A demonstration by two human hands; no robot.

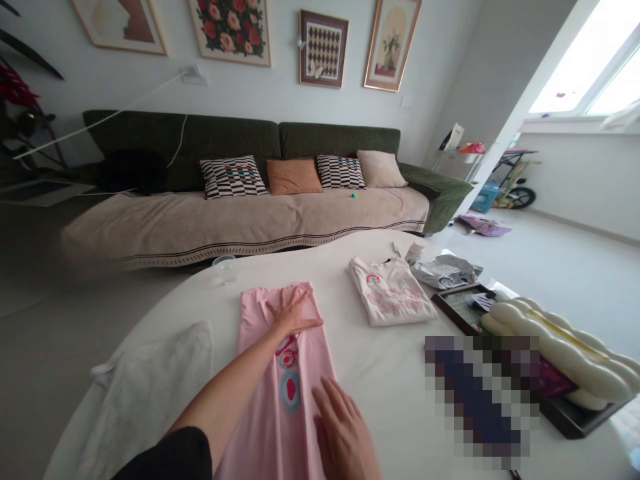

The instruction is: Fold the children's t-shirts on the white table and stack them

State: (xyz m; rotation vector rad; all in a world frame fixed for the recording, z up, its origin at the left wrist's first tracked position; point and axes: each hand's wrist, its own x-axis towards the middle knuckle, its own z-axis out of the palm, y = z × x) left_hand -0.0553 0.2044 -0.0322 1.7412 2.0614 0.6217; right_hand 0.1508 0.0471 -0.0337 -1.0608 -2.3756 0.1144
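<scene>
A pink garment (255, 373) with a red and blue print lies lengthwise on the white table, folded into a long narrow strip. My left hand (291, 312) presses flat on its far end, fingers spread wide. Close to the near right edge of the cloth is my right hand (345, 427), with its fingers stretched out and the palm down. Its fingertips touch or nearly touch the fabric. Beyond my right hand, a folded white shirt (393, 290) with a rainbow and pink lettering rests on the table.
A grey-white cloth (150, 380) lies on the left of the table (380, 373), near a clear plastic cup (226, 270). At right are a silver packet (445, 269) and a dark-rimmed tray (575, 427) holding a cream puffy item (560, 340). A green sofa (240, 140) stands behind.
</scene>
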